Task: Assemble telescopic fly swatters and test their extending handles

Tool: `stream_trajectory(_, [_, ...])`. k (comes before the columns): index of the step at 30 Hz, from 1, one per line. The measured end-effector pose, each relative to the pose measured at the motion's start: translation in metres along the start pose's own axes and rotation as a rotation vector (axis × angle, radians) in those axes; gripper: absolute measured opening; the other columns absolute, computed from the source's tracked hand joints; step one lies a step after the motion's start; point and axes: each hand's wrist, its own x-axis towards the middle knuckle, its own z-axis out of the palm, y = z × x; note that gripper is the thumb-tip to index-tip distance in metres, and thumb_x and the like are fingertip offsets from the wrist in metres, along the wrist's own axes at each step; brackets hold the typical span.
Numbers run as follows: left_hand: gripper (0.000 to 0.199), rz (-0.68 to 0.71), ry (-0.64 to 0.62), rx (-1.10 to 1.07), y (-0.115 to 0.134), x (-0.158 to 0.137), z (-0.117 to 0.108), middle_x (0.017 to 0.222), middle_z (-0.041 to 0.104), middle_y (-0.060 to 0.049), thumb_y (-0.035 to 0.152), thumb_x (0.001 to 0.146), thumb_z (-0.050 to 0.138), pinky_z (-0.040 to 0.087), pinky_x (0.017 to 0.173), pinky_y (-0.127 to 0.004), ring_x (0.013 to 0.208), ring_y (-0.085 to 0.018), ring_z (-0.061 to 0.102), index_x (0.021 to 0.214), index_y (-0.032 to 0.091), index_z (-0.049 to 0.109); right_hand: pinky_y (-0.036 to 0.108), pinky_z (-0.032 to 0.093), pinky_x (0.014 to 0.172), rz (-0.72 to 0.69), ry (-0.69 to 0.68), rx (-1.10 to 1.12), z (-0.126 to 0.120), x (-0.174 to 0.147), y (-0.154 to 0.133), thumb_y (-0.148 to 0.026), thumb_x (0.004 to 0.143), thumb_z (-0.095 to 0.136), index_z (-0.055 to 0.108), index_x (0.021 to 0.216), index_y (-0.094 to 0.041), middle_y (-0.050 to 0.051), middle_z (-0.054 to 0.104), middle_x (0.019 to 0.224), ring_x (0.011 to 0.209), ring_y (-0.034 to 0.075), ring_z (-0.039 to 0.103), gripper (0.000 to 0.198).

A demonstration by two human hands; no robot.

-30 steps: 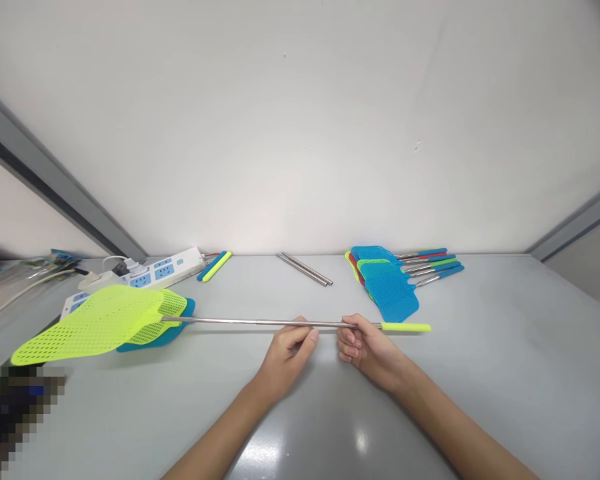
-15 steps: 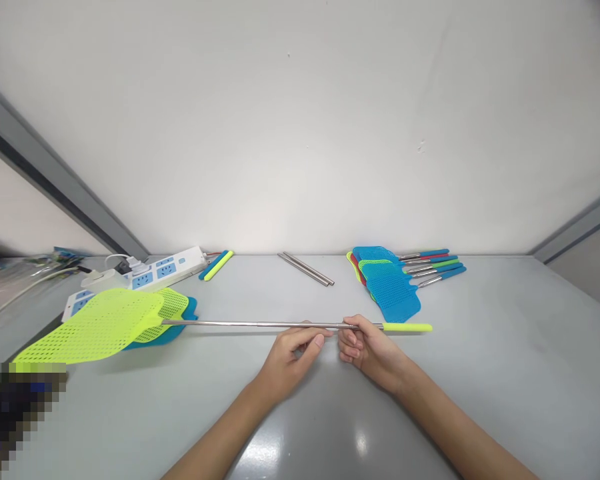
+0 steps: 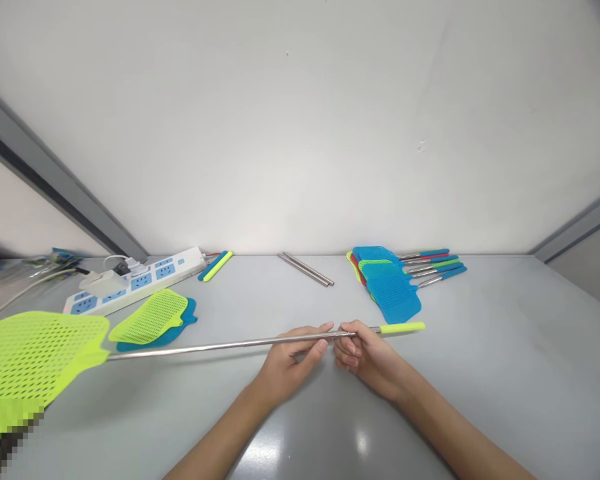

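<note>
A telescopic fly swatter with a yellow-green perforated head [image 3: 45, 357] and a long, drawn-out metal rod [image 3: 195, 348] lies across my view. Its yellow-green handle [image 3: 403, 328] points right. My right hand [image 3: 367, 353] is closed round the rod just left of that handle, fingers curled. Close beside it, my left hand [image 3: 293, 360] has the rod between its thumb and fingers. Beyond the rod on the left lie a loose yellow-green swatter head [image 3: 153, 317] and a blue one [image 3: 183, 329], partly covered by it.
Several finished-looking swatters [image 3: 393, 290] are stacked at the back right. Two metal rods [image 3: 307, 269] lie at the back middle. Blue and yellow-green handle grips [image 3: 217, 265] lie near a white power strip [image 3: 150, 277]. Plastic bags [image 3: 25, 280] and a cable are at far left.
The swatter's head has swung left and nearer to me, uncovering the loose heads and power strip. The rod now slants, and its handle has shifted slightly left. My left thumb and fingers have closed on the rod.
</note>
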Motion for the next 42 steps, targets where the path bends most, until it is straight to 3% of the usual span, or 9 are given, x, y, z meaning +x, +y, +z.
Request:
stream_trajectory(3, [0.024, 0.011, 0.027, 0.009, 0.000, 0.000, 0.000, 0.085, 0.063, -0.005, 0.026, 0.081, 0.043, 0.043, 0.069, -0.027, 0.077, -0.016, 0.055, 0.093, 0.019, 0.062, 0.025, 0.025, 0.053, 0.020, -0.015, -0.032, 0.005, -0.002, 0.002, -0.032, 0.077, 0.041, 0.036, 0.044, -0.017, -0.005, 0.025, 0.045, 0.045, 0.008, 0.024, 0.036])
stream_trajectory(6, [0.025, 0.001, 0.053, 0.038, 0.000, 0.000, 0.000, 0.062, 0.056, -0.003, 0.027, 0.080, 0.042, 0.038, 0.057, -0.024, 0.059, -0.012, 0.049, 0.069, 0.015, 0.061, 0.025, 0.024, 0.052, 0.024, -0.020, -0.055, 0.008, -0.003, 0.004, -0.031, 0.078, 0.040, 0.037, 0.046, -0.016, -0.004, 0.027, 0.047, 0.045, 0.008, 0.025, 0.035])
stream_trajectory(9, [0.031, -0.042, 0.063, 0.043, 0.000, 0.001, 0.001, 0.054, 0.049, -0.001, 0.030, 0.080, 0.043, 0.035, 0.053, -0.023, 0.054, -0.011, 0.044, 0.056, 0.014, 0.055, 0.025, 0.023, 0.052, 0.002, -0.006, -0.073, 0.009, -0.003, 0.005, -0.031, 0.078, 0.040, 0.037, 0.047, -0.016, -0.004, 0.029, 0.048, 0.046, 0.008, 0.027, 0.035])
stream_trajectory(19, [0.031, -0.188, -0.158, -0.392, 0.007, 0.002, 0.007, 0.058, 0.060, -0.002, 0.033, 0.081, 0.041, 0.040, 0.056, -0.023, 0.058, -0.013, 0.056, 0.061, 0.014, 0.056, 0.023, 0.021, 0.048, -0.015, -0.005, -0.161, 0.014, 0.000, 0.016, -0.035, 0.075, 0.045, 0.042, 0.047, -0.015, -0.003, 0.035, 0.048, 0.046, 0.008, 0.032, 0.034])
stream_trajectory(28, [0.041, -0.286, -0.191, -0.428, 0.004, 0.001, 0.011, 0.054, 0.054, -0.002, 0.041, 0.082, 0.036, 0.032, 0.044, -0.020, 0.051, -0.010, 0.048, 0.062, 0.013, 0.059, 0.024, 0.026, 0.052, -0.043, -0.007, -0.209, 0.010, 0.000, 0.019, -0.035, 0.075, 0.042, 0.043, 0.046, -0.016, 0.002, 0.046, 0.052, 0.051, 0.011, 0.039, 0.034])
stream_trajectory(34, [0.040, -0.320, -0.187, -0.503, 0.008, 0.001, 0.010, 0.052, 0.050, -0.001, 0.042, 0.080, 0.039, 0.033, 0.045, -0.020, 0.057, -0.012, 0.053, 0.056, 0.014, 0.056, 0.024, 0.028, 0.053, -0.070, -0.017, -0.187, 0.015, -0.001, 0.018, -0.032, 0.075, 0.040, 0.043, 0.047, -0.016, 0.003, 0.047, 0.056, 0.056, 0.013, 0.041, 0.032])
stream_trajectory(42, [0.042, -0.347, -0.192, -0.488, 0.012, 0.002, 0.007, 0.046, 0.046, 0.001, 0.042, 0.081, 0.038, 0.031, 0.044, -0.021, 0.047, -0.010, 0.046, 0.057, 0.014, 0.059, 0.025, 0.028, 0.054, -0.073, -0.021, -0.197, 0.018, -0.002, 0.016, -0.030, 0.074, 0.041, 0.043, 0.048, -0.016, 0.004, 0.051, 0.061, 0.056, 0.012, 0.039, 0.030])
